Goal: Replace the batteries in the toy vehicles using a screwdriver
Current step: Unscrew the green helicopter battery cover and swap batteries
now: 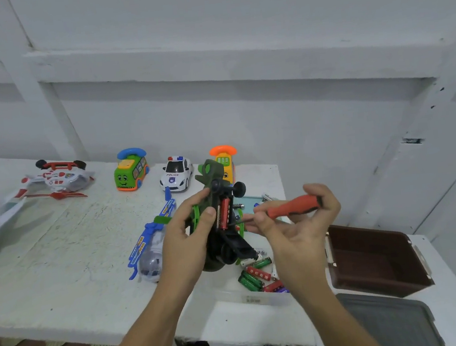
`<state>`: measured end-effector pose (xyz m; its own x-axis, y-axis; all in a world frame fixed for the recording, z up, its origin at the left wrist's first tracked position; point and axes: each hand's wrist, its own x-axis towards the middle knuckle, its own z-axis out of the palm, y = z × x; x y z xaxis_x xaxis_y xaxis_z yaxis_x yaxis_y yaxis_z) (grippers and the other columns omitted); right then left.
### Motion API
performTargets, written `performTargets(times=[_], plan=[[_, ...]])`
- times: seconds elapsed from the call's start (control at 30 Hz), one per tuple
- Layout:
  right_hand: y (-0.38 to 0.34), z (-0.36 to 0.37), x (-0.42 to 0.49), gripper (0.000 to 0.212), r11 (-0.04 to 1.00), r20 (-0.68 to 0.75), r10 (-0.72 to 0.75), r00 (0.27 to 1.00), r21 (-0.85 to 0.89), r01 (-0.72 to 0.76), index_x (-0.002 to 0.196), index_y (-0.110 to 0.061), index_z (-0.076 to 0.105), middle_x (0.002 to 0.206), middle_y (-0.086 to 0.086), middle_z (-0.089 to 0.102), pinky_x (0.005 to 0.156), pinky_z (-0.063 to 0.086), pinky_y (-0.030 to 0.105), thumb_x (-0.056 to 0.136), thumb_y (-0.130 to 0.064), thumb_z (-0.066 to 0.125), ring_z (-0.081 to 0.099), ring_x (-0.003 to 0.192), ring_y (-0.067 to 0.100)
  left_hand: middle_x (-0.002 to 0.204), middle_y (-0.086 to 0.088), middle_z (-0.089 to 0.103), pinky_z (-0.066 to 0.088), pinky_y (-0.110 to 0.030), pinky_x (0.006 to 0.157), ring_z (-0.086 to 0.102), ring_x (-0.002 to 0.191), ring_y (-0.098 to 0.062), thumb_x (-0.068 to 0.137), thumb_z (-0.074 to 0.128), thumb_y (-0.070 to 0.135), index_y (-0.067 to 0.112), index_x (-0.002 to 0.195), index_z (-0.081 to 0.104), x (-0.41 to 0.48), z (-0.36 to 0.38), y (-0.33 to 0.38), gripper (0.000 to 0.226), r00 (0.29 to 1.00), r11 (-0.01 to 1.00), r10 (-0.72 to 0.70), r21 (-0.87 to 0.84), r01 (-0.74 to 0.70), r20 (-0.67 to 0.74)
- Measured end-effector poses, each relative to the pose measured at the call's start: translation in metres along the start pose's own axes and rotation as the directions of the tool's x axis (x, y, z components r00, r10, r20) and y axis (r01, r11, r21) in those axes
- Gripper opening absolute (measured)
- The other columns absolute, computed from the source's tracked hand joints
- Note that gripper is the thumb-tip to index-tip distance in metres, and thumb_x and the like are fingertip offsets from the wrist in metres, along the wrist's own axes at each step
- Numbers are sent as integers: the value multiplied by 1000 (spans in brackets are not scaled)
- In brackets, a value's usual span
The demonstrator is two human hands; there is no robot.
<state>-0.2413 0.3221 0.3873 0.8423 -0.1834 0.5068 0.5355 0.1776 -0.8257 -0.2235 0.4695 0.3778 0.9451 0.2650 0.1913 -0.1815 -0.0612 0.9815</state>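
Head view: the dark green toy vehicle (230,245) is held up over the white table (62,277), just right of centre, between the two hands. The left hand (184,234) grips it from the left, with the thumb across the near side beside the battery bay and the fingers wrapped behind the body. The right hand (300,221) is just right of the toy, palm turned toward the camera. It holds the screwdriver (293,206) by its orange handle, with thumb and curled fingers closed around it. The thin dark shaft points left, and its tip meets the toy at the near end of the open bay. Both forearms rise from the near edge.

The toy is turned underside up: black belly, black wheels, green tail pointing far. A red battery (225,213) sits exposed in the bay.

Loose green and red batteries (257,276) lie on the table right below the toy. A blue-and-white toy (149,244) lies to the left of the left hand. Along the far edge stand a red-and-white helicopter (57,178), a green bus (131,171), a police car (176,174) and an orange-and-yellow toy (223,156). A brown box (373,258) sits to the right, with a grey lid (388,322) nearer.
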Motion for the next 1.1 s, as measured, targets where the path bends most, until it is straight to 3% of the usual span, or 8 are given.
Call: performTargets(times=[0.23, 0.37, 0.5, 0.6, 0.67, 0.87, 1.0, 1.1], plan=[[14, 7, -13, 66, 957, 81, -279, 957, -53, 284, 121, -43, 37, 91, 18, 64, 76, 57, 48, 86, 7, 63, 66, 82, 43, 113, 18, 68, 52, -46, 98, 63, 113, -11, 95, 60, 19, 58, 104, 66, 1, -1, 3, 41, 1000, 999, 5, -48, -5, -6], [12, 6, -19, 35, 890, 163, -408, 898, -150, 431, 124, -41, 39, 104, 15, 66, 74, 59, 43, 100, -21, 53, 69, 91, 34, 116, 10, 69, 53, -47, 96, 65, 112, -15, 96, 59, 16, 50, 107, 68, 3, -2, 2, 36, 999, 994, -19, -108, 15, -35], [11, 5, -28, 8, 835, 232, -417, 879, -286, 471, 104, -20, 46, 110, 10, 69, 72, 60, 40, 102, -27, 49, 70, 97, 23, 115, 10, 69, 53, -47, 95, 65, 111, -16, 96, 59, 17, 52, 104, 68, 4, -2, 3, 37, 999, 994, -26, -110, 22, -38], [10, 4, -31, 25, 835, 228, -351, 908, -363, 414, 81, -20, 47, 113, -2, 67, 77, 60, 37, 102, -32, 47, 67, 106, 10, 116, 7, 69, 52, -48, 97, 64, 113, -18, 97, 58, 17, 52, 103, 68, 6, -2, 2, 36, 997, 993, -40, -116, 32, -71], [11, 3, -34, 27, 799, 259, -392, 883, -379, 466, 78, -19, 44, 116, 0, 64, 82, 59, 36, 103, -29, 47, 63, 112, 7, 118, 6, 68, 52, -47, 97, 63, 113, -17, 96, 59, 18, 49, 105, 68, 8, -2, 3, 34, 995, 992, -53, -117, 43, -87], [15, -3, -40, 33, 630, 350, -527, 774, -450, 632, 72, -20, 36, 117, 10, 66, 77, 60, 41, 104, -21, 46, 67, 109, 27, 115, 12, 68, 52, -45, 98, 62, 114, -12, 96, 60, 19, 51, 105, 67, 7, -3, 5, 34, 997, 998, -15, -65, 11, -71], [6, -4, -37, 15, 854, 99, -376, 921, -350, 386, 86, -32, 55, 110, 2, 71, 71, 60, 43, 99, -25, 52, 71, 97, 24, 111, 26, 67, 52, -42, 98, 60, 110, 3, 94, 62, 20, 50, 111, 66, 6, -5, 2, 35, 1000, 1000, -6, -1, 6, -12], [-4, -5, -22, 21, 968, -166, -239, 957, -120, 221, 113, -40, 47, 97, 10, 69, 72, 59, 42, 97, -30, 57, 71, 85, 35, 109, 27, 62, 50, -32, 95, 55, 102, 15, 93, 63, 20, 50, 114, 65, 3, -7, 0, 36, 1000, 995, 24, 97, -25, 13]])
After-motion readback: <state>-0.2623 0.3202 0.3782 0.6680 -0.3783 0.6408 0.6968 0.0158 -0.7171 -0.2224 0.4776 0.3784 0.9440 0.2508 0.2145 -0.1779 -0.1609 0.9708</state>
